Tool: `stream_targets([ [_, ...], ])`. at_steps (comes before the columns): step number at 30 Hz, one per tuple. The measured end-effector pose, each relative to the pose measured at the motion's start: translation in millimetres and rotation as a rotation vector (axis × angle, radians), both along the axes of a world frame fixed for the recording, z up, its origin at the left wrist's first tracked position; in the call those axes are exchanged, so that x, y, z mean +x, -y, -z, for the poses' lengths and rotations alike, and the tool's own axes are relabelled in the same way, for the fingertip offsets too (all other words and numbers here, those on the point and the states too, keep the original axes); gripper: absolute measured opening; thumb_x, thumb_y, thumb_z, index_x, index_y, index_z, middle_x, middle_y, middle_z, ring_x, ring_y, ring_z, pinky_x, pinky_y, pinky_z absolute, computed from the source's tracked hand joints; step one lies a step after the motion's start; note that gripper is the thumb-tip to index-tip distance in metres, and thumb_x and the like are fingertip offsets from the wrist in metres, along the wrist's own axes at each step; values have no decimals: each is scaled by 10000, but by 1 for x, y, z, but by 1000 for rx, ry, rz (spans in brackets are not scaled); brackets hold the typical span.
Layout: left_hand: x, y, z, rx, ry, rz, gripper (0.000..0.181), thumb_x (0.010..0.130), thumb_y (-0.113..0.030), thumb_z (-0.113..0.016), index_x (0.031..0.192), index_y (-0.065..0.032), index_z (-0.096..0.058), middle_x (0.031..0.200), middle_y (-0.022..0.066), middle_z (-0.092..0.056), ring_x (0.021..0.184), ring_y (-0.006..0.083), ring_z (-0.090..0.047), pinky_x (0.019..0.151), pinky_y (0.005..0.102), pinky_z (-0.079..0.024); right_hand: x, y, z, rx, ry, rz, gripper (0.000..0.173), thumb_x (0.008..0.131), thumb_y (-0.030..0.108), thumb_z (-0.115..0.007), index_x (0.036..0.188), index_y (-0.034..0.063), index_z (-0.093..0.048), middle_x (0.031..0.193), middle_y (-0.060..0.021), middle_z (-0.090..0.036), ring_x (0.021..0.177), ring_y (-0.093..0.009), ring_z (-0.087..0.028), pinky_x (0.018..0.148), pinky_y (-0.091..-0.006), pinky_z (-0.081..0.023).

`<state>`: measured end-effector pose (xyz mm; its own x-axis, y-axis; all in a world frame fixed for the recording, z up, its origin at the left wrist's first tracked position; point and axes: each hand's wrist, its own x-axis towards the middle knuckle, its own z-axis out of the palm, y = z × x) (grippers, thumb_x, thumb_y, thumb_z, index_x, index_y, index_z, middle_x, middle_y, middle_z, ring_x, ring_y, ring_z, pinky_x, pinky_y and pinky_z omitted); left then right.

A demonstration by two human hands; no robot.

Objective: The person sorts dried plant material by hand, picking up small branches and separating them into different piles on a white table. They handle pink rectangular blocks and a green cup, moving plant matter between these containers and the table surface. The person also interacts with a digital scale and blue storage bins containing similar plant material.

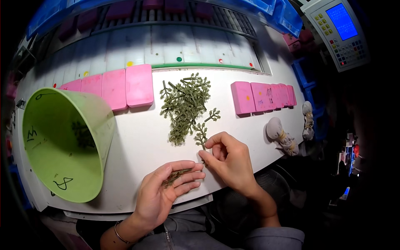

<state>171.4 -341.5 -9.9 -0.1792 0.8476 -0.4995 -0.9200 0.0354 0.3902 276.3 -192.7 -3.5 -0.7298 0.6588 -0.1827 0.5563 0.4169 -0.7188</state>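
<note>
My left hand (159, 192) is half curled, palm up, cradling one or more green branched pieces (175, 176) between thumb and fingers. Thumb and forefinger of my right hand (232, 161) pinch the stem of another branched piece (200, 134), its knobbly tips pointing away from me. That piece lies close to a tangled heap of the same pieces (184, 107), which look like wax casting patterns. One stray branched piece (213, 115) rests just right of the heap. All of this is on or just above a white worktop (137, 140).
A green plastic bucket (103, 122) leans at left, with dark pieces inside. Pink rubber mould blocks stand in a left row (139, 86) and a right row (243, 98). Cloth-wrapped bundles (282, 136) sit at right. Beyond are a roller rack (231, 20), blue bins (287, 18) and a control panel (339, 34).
</note>
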Motion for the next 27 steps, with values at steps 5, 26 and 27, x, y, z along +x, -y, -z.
stream_targets([
  [5, 0, 2, 0, 7, -2, 9, 437, 963, -222, -296, 1164, 138, -439, 1155, 251, -531, 1070, 315, -552, 931, 388, -449, -2, 2, 3, 234, -2, 1, 111, 745, 32, -660, 773, 9, -555, 526, 20, -433, 484, -50, -389, 455, -217, -354],
  [26, -6, -4, 1, 6, 24, -18, 439, 970, -224, -264, 1168, 126, -441, 1131, 241, -549, 1050, 317, -560, 927, 398, -456, -7, -4, 5, 236, 20, 12, 122, 754, 60, -621, 810, 26, -518, 625, -72, -489, 519, -226, -491, 513, -342, -416],
  [27, -6, -4, 1, 5, 25, -18, 440, 970, -226, -265, 1170, 126, -439, 1133, 243, -548, 1050, 317, -559, 928, 399, -455, -6, -5, 3, 206, 21, 9, 121, 753, 52, -621, 807, 23, -517, 618, -65, -485, 512, -207, -485, 504, -330, -410],
])
